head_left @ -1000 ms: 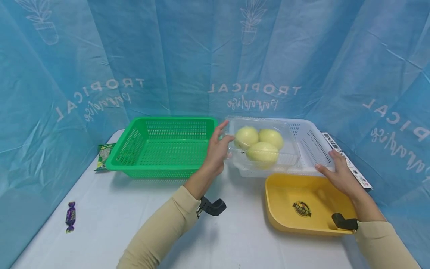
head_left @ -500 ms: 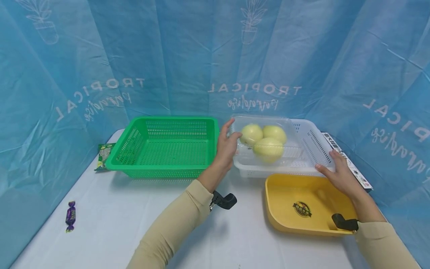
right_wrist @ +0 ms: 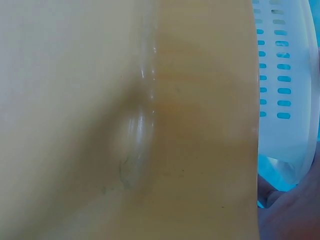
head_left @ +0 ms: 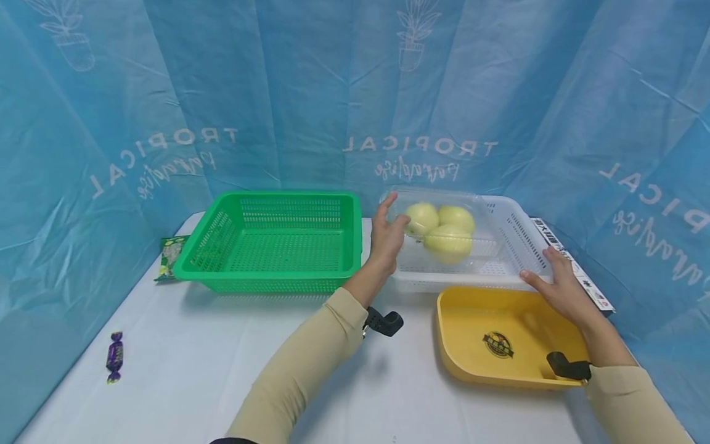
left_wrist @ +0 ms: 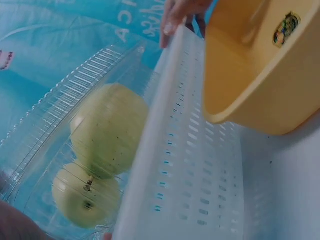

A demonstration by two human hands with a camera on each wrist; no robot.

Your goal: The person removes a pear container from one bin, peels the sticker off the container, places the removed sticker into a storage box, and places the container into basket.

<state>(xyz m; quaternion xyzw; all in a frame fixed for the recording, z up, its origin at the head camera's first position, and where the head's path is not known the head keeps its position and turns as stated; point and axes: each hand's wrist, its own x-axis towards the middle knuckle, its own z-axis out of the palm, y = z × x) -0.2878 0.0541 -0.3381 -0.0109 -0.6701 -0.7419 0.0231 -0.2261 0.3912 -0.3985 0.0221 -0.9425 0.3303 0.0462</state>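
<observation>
In the head view my left hand (head_left: 385,237) grips the left end of a clear plastic box (head_left: 484,213). Several pale yellow-green round fruits (head_left: 448,243), like apples or pears, sit inside it. The box is over and partly within a white perforated basket (head_left: 460,283); whether it touches the bottom I cannot tell. My right hand (head_left: 563,287) holds that basket's front right corner, thumb over the rim. The left wrist view shows the fruits (left_wrist: 112,127) behind the basket's wall (left_wrist: 195,165). A yellow basin (right_wrist: 205,120) hides most of the right wrist view.
The yellow basin (head_left: 499,377) stands in front of the white basket, under my right wrist. A green basket (head_left: 266,275) is at left, with a green packet (head_left: 171,258) beside it. A purple wrapped candy (head_left: 114,356) lies front left. A printed box (head_left: 582,277) is far right.
My left hand has moved right and slightly back, carrying the clear plastic box with the fruits farther over the white basket. My right hand stays at the basket's corner.
</observation>
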